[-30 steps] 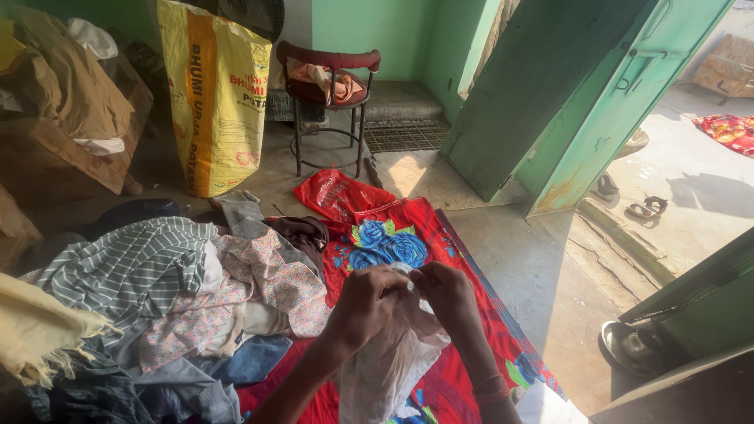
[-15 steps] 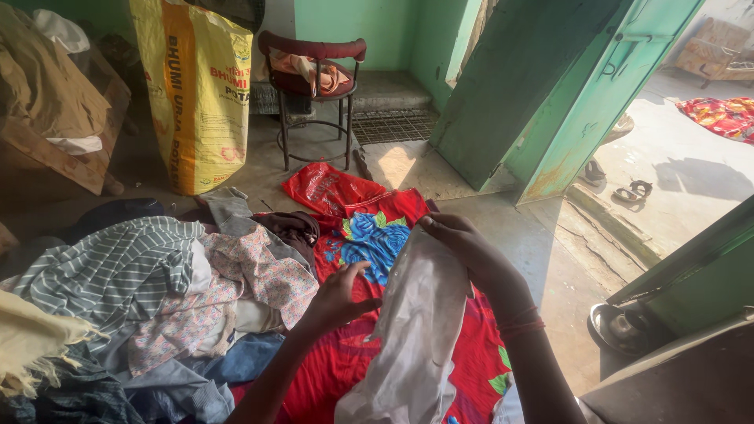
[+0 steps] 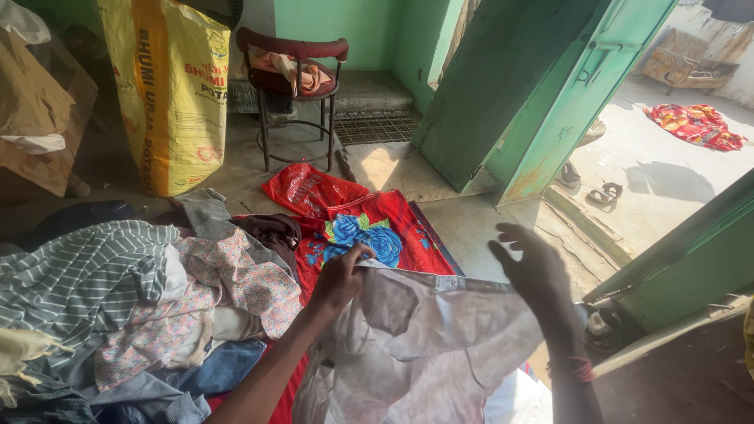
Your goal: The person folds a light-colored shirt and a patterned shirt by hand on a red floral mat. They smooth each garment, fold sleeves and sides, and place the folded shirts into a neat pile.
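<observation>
Head view: left hand pinches white cloth; right hand grip spread open.

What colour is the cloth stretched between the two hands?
White, thin and slightly see-through cloth; the head view shows it.

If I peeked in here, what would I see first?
Right in front, two hands stretch out a thin white cloth: the left hand pinches its top edge, the right hand is spread at the other end. Under it lies a red cloth with blue flowers, and a heap of clothes sits on the left.
</observation>
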